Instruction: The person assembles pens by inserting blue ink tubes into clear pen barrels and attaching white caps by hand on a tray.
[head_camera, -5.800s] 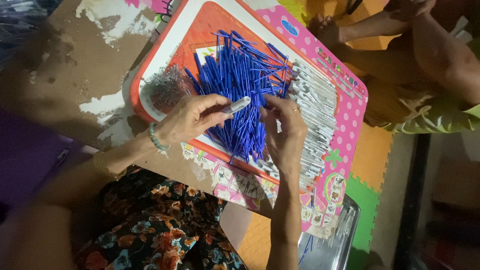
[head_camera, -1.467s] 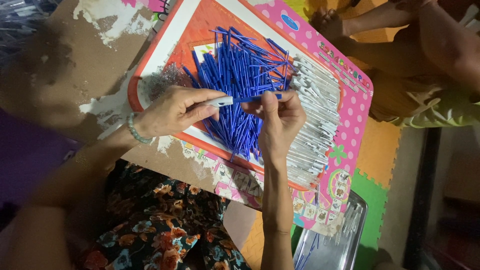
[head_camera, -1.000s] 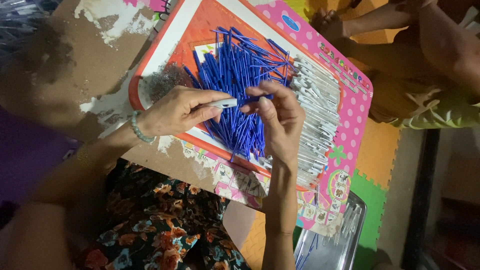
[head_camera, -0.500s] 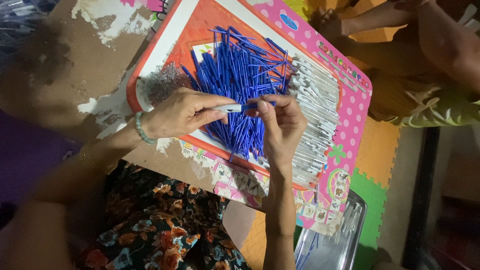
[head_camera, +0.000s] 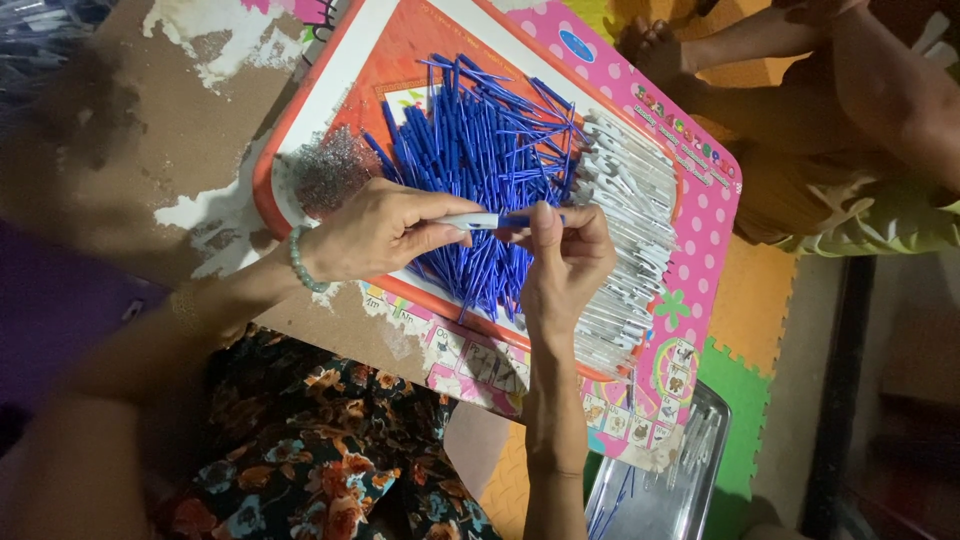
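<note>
My left hand (head_camera: 375, 232) grips a white pen barrel (head_camera: 472, 221) pointing right. My right hand (head_camera: 568, 262) pinches a thin blue refill (head_camera: 522, 219) whose end sits in the barrel's mouth. Both hands hover over an orange-rimmed tray board (head_camera: 330, 95). On it lies a heap of blue refills (head_camera: 480, 150), a row of white pen barrels (head_camera: 635, 215) to the right, and a small pile of tiny silvery springs (head_camera: 325, 172) to the left. A beaded bracelet (head_camera: 297, 262) circles my left wrist.
A pink dotted board (head_camera: 705, 215) lies under the tray. A clear plastic box (head_camera: 665, 480) with a few pens stands below right. Another person's arm and leg (head_camera: 880, 85) are at the top right. Coloured foam mats (head_camera: 745, 330) and a worn brown board (head_camera: 150, 130) surround it.
Since 5.8 s ago my hands came together at the tray's middle; over the last second the right hand has brought a blue refill to the barrel held by the left.
</note>
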